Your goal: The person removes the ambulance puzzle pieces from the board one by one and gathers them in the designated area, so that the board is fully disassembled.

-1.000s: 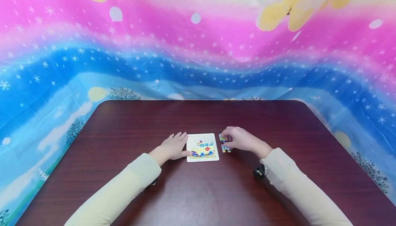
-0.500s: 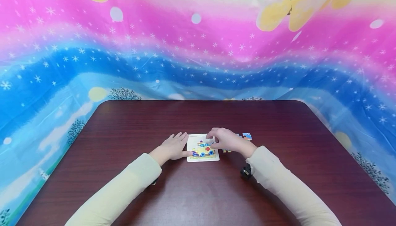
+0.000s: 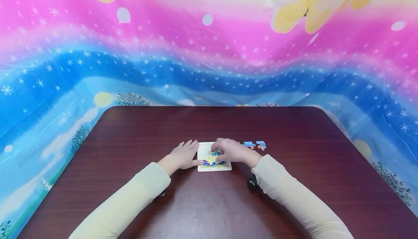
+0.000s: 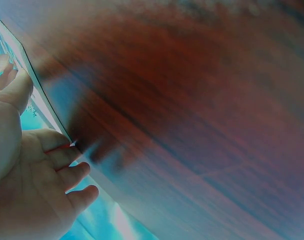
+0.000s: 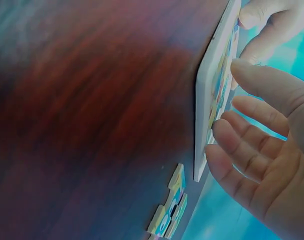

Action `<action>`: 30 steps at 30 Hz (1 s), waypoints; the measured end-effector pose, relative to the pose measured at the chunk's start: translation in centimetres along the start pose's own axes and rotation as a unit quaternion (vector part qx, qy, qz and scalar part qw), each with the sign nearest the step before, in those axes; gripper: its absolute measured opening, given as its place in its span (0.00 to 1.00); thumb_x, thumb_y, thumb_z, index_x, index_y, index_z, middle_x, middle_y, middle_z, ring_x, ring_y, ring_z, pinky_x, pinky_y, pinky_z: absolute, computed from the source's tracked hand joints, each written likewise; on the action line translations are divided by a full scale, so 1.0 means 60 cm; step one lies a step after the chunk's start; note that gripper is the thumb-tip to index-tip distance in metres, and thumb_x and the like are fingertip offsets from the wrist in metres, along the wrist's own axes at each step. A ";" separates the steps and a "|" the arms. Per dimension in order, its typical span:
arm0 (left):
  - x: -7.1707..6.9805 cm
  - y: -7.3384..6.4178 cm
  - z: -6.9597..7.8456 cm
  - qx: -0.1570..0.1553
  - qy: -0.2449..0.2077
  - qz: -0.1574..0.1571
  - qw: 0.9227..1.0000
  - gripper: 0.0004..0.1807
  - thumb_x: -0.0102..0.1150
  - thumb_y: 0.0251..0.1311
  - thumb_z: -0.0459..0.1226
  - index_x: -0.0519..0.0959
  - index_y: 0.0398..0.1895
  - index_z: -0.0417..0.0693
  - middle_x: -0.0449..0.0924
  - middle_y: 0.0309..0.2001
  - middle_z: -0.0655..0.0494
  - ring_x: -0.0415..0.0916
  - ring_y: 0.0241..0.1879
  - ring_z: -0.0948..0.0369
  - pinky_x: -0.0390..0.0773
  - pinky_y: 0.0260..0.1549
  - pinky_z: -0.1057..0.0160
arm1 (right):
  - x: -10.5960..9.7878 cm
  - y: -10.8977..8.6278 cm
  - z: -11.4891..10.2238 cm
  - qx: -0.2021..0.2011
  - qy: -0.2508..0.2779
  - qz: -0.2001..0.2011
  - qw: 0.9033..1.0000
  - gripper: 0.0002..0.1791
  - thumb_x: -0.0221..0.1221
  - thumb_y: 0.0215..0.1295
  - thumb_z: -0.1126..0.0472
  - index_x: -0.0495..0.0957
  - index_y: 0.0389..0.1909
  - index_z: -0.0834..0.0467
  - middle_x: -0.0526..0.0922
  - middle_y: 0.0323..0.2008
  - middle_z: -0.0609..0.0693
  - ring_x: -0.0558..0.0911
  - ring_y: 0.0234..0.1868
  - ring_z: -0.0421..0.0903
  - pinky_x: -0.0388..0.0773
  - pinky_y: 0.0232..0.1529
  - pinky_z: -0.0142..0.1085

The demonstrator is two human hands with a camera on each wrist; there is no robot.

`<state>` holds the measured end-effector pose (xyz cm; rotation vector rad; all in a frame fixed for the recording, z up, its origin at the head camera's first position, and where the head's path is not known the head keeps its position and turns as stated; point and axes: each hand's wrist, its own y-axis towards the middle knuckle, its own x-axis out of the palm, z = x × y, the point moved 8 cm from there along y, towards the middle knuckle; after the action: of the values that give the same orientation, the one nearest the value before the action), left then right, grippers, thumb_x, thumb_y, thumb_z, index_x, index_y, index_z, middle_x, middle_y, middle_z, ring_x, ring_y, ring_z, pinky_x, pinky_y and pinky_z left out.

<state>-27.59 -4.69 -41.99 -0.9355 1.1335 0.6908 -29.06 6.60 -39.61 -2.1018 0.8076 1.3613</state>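
A white-framed jigsaw board (image 3: 201,146) with a yellow ambulance picture lies flat on the dark wooden table. My left hand (image 3: 183,156) rests at its left edge with fingers spread and the thumb over the lower left of the picture. Over the board's right half is my right hand (image 3: 231,149), its fingers bent loosely and hiding part of the ambulance. In the right wrist view, the right thumb and fingers (image 5: 272,102) are at the board's face, apart from each other, and no loose piece shows between them.
To the right of the board lie loose puzzle pieces, among them a blue piece (image 3: 249,145) and another blue piece (image 3: 261,145). More pieces (image 5: 168,207) lie close by the board in the right wrist view. A patterned curtain (image 3: 209,57) hangs behind the table.
My right hand has moved left from the loose pieces onto the board, uncovering blue pieces behind it. My left hand has stayed at the board's left edge.
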 end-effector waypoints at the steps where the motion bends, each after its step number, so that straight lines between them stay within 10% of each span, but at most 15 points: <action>1: 0.000 0.000 0.000 0.000 0.000 0.000 1.000 0.43 0.47 0.61 0.58 0.54 0.69 0.37 0.51 0.69 0.46 0.45 0.68 0.51 0.48 0.64 0.50 | 0.001 0.001 0.000 0.000 -0.002 -0.001 1.000 0.20 0.68 0.51 0.60 0.79 0.47 0.57 0.75 0.37 0.45 0.69 0.23 0.39 0.68 0.24 0.30; 30: 0.001 0.001 -0.001 0.002 -0.001 0.002 1.000 0.42 0.47 0.62 0.58 0.53 0.69 0.37 0.50 0.69 0.45 0.45 0.68 0.51 0.48 0.64 0.51 | 0.009 0.015 0.013 0.051 0.004 -0.024 0.998 0.24 0.71 0.47 0.56 0.71 0.43 0.55 0.71 0.36 0.43 0.71 0.35 0.41 0.71 0.36 0.34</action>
<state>-27.66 -4.74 -42.08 -0.9285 1.1339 0.6917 -30.04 6.40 -40.46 -2.0363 0.8078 1.2602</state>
